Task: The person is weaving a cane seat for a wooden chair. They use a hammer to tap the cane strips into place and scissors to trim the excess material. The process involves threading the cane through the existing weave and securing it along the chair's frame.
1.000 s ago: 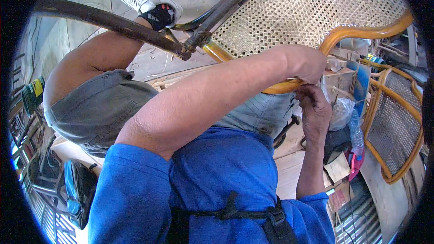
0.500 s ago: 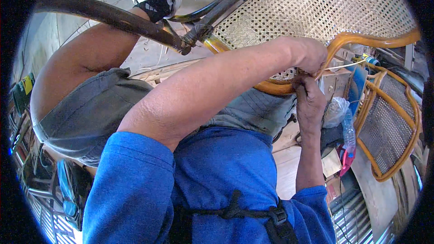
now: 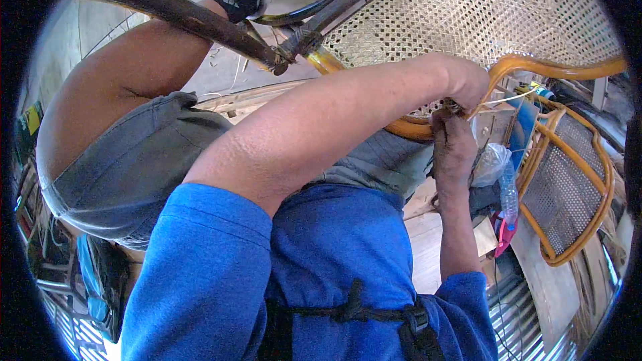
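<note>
Amber rattan rail (image 3: 535, 65): glossy and bent in a wave along the near edge of the woven cane panel (image 3: 468, 20); its far right end sits lower in view than a second ago, though the camera has shifted too.
Pale strand (image 3: 511, 98): thin, poking out rightward beside the rail's bend; a second ago it could not be made out there. That puts loose material right where the two hands meet, so the work seems centred on that bend.
Left hand (image 3: 466, 83): curled over the bend, back of the hand upward, the forearm crossing the panel's near edge. Its fingertips are hidden, so I cannot tell whether it grips the rail, the strand or both.
Right hand (image 3: 455, 144): just below the left, fingers folded up against the near side of the rail; whether anything is pinched between them cannot be told.
Rail against hands: the bend lies under the left hand and just above the right; the panel spreads beyond both, away from the lap.
Dark pole (image 3: 177, 13): beyond the panel's left corner, ending by a lashed joint (image 3: 299, 43).
Right side: a plastic bag (image 3: 490, 166) and a clear bottle (image 3: 509, 197) lie near the left edge of another framed cane piece (image 3: 562, 174), well apart from the left hand.
</note>
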Demonstrator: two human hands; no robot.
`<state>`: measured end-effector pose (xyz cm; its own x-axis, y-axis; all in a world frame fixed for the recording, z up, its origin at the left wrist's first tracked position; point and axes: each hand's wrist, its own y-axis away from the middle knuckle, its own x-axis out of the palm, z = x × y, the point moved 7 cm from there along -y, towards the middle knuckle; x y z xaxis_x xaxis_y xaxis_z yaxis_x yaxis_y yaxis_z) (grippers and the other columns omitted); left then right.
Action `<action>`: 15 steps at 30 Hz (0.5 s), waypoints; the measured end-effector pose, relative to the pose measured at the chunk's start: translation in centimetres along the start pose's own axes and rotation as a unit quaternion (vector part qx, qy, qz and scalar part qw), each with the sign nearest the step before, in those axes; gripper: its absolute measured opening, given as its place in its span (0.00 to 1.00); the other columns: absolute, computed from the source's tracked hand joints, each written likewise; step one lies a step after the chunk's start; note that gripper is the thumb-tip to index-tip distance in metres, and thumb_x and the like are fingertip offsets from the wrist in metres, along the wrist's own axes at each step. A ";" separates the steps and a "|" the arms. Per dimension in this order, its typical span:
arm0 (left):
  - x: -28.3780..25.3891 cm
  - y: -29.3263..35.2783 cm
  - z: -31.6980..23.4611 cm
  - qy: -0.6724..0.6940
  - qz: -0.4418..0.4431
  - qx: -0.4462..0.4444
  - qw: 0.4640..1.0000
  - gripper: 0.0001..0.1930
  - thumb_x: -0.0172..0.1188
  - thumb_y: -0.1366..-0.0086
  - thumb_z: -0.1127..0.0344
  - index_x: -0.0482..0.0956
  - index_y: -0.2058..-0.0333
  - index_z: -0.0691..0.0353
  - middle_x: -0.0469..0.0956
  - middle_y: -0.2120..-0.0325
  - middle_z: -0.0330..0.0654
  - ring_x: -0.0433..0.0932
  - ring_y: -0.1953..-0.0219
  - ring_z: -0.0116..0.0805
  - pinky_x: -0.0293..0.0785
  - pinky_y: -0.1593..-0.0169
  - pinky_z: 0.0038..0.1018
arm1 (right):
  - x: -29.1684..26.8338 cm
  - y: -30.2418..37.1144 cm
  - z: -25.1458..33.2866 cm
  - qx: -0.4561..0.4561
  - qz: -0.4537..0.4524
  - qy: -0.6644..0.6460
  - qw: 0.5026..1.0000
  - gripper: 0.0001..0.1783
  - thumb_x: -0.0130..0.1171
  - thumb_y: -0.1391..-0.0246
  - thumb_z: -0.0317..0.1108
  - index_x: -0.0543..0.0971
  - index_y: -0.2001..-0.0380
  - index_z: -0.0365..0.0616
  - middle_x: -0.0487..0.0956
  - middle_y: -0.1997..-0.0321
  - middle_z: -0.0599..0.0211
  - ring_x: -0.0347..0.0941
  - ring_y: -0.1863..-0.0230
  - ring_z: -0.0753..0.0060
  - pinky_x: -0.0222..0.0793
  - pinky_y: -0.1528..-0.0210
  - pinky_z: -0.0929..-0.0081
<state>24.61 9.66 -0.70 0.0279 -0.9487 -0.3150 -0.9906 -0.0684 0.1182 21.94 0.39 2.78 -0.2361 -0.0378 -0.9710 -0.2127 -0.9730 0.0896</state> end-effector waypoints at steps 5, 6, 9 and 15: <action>0.5 -0.9 -0.1 -0.038 -0.011 0.014 0.999 0.12 0.60 0.53 0.65 0.80 0.67 0.58 0.79 0.72 0.46 0.77 0.68 0.43 0.71 0.64 0.36 | -0.1 0.5 0.8 -0.032 -0.074 0.016 0.997 0.07 0.56 0.53 0.25 0.75 0.68 0.39 0.77 0.69 0.54 0.74 0.66 0.52 0.68 0.63 0.64; 0.5 -0.8 -0.3 -0.057 -0.002 0.012 0.998 0.12 0.60 0.53 0.65 0.80 0.67 0.58 0.79 0.72 0.46 0.77 0.68 0.44 0.71 0.64 0.37 | -0.1 0.6 1.0 -0.037 -0.080 0.025 0.996 0.07 0.56 0.53 0.25 0.75 0.67 0.39 0.77 0.68 0.54 0.73 0.65 0.51 0.68 0.62 0.63; 0.7 -0.4 -1.1 -0.079 0.009 0.015 0.997 0.11 0.57 0.51 0.66 0.80 0.67 0.60 0.79 0.71 0.47 0.78 0.67 0.45 0.72 0.63 0.38 | 0.3 0.6 1.1 -0.026 -0.092 0.048 0.994 0.09 0.56 0.52 0.30 0.75 0.66 0.40 0.76 0.66 0.54 0.72 0.61 0.49 0.66 0.57 0.59; 1.4 -0.3 -2.0 -0.081 0.009 0.018 0.996 0.12 0.53 0.49 0.68 0.80 0.67 0.65 0.79 0.67 0.51 0.79 0.66 0.46 0.74 0.62 0.39 | 0.5 0.5 1.4 -0.028 -0.099 0.069 0.992 0.12 0.54 0.49 0.36 0.75 0.65 0.39 0.76 0.62 0.52 0.70 0.57 0.46 0.64 0.51 0.55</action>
<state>25.22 7.78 0.73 -0.0095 -0.8870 -0.4617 -0.9951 -0.0371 0.0918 20.35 0.22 2.62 -0.0620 0.1285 -0.9898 -0.1879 -0.9754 -0.1148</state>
